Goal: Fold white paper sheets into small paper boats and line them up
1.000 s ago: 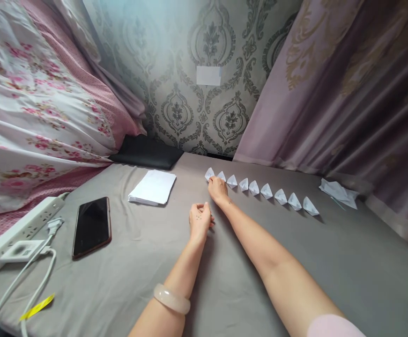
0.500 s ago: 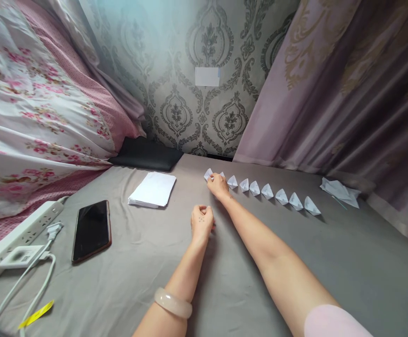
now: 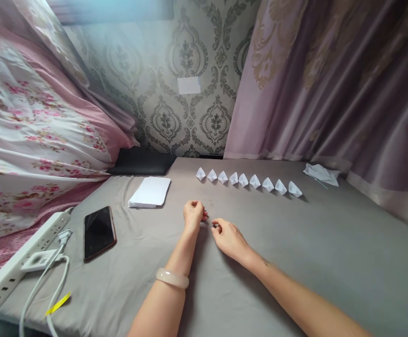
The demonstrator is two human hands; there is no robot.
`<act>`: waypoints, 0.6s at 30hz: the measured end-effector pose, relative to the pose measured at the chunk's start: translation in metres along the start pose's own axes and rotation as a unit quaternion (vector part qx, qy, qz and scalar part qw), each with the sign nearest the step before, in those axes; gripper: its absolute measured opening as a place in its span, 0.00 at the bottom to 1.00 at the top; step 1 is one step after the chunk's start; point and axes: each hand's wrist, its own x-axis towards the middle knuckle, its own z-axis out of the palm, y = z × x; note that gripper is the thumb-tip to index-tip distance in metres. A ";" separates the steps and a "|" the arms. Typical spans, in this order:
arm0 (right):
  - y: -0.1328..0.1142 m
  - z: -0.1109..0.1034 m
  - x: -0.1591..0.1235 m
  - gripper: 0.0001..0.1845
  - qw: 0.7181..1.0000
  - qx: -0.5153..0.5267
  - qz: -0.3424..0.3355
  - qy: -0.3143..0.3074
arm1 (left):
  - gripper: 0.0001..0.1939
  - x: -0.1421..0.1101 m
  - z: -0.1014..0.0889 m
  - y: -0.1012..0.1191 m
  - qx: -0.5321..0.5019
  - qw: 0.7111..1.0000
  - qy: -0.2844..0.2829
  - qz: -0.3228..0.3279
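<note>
My left hand (image 3: 193,215), with a pale bangle (image 3: 172,278) on its arm, hovers over the grey cloth with fingers loosely bent and apart; nothing shows in it. Close by on the right, my right hand (image 3: 229,238) has its thumb and index finger curved with a small gap between them, holding nothing that I can see. Beyond both hands, several small folded white paper boats (image 3: 243,180) stand in a slanting row. The leftmost boat (image 3: 200,174) stands apart from my fingers. A stack of white paper (image 3: 150,192) lies left of my left hand.
A phone (image 3: 99,233) and a white power strip (image 3: 24,257) with cables lie at the left. A black flat item (image 3: 142,162) rests by the patterned wall. Crumpled white paper (image 3: 321,174) lies at the far right, near the pink curtain (image 3: 249,117).
My right hand has let go of the leftmost paper boat and come back toward me, beside my left hand. The boat stays in the row. The view has shifted slightly right.
</note>
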 end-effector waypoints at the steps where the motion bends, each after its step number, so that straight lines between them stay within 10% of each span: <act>1: 0.003 -0.002 -0.010 0.15 1.000 -0.004 -0.008 0.001 | 0.08 -0.001 0.001 0.000 0.012 1.000 -0.001 0.006; 7: 0.022 -0.002 -0.035 0.14 0.996 0.028 -0.055 0.062 | 0.07 0.008 -0.016 0.010 0.143 0.988 0.015 0.053; 18: 0.025 0.002 -0.034 0.14 0.996 0.007 -0.076 0.051 | 0.17 0.072 -0.152 0.059 0.448 0.884 0.088 0.100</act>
